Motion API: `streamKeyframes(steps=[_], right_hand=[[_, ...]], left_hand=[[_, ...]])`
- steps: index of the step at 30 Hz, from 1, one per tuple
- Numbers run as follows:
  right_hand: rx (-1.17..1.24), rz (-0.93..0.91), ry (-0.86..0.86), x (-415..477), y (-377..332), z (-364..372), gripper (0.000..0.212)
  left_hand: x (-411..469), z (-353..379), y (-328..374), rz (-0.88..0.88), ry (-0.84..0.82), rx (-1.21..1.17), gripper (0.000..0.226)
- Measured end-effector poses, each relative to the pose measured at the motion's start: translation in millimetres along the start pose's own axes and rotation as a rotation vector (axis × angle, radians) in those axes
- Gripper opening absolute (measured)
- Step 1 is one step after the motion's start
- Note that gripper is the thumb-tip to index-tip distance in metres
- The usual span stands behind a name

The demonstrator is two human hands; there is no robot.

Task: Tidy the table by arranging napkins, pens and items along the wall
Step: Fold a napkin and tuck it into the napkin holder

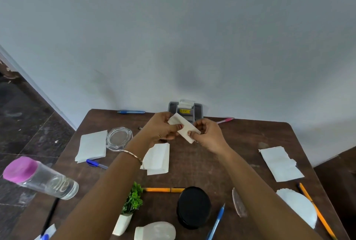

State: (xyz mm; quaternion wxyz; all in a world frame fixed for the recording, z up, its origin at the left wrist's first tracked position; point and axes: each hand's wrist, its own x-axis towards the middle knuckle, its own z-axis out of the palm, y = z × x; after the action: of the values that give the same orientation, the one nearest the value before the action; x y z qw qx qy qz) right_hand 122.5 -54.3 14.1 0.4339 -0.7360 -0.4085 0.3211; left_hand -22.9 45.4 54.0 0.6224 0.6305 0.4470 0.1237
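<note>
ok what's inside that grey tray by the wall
In the grey plastic tray, white folded napkins stand in the middle slot behind a yellow label. Side slots look dark, contents unclear. The front is covered by the white napkin that the left hand and right hand hold.

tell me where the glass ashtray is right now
In the head view the glass ashtray sits on the left half of the table, right beside a white napkin stack, with a blue pen just nearer the person.

Brown wooden table (pixel 192 162) against a pale wall (pixel 173 28) (dark tiled floor (pixel 23 124) left).
</note>
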Motion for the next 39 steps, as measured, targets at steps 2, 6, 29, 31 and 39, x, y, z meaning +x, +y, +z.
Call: streamKeyframes(steps=[2, 6, 29, 31, 39], right_hand=[[-0.029, 0.0, 0.039, 18.9, -2.3, -1.3, 0.024], [-0.123, -0.002, 0.102, 57.2, 2.3, -2.3, 0.019], [-0.646, -0.318, 0.023, 124.7, 33.5, 2.3, 0.033], [-0.631, -0.308, 0.027, 123.4, 35.4, 2.6, 0.031], [-0.622, -0.319, 0.066, 115.4, 47.3, 5.4, 0.026]], left_hand=[[15.8, -3.4, 9.4, 0.058, 0.056, 0.105, 0.035], [51.8, -11.5, 22.9, 0.24, 0.231, 0.343, 0.04], [138.3, -30.4, 14.1, 0.232, 0.43, 0.61, 0.014], [141.1, -25.4, 11.8, 0.219, 0.444, 0.593, 0.012], [146.0, -12.8, -9.8, 0.229, 0.467, 0.557, 0.047]])
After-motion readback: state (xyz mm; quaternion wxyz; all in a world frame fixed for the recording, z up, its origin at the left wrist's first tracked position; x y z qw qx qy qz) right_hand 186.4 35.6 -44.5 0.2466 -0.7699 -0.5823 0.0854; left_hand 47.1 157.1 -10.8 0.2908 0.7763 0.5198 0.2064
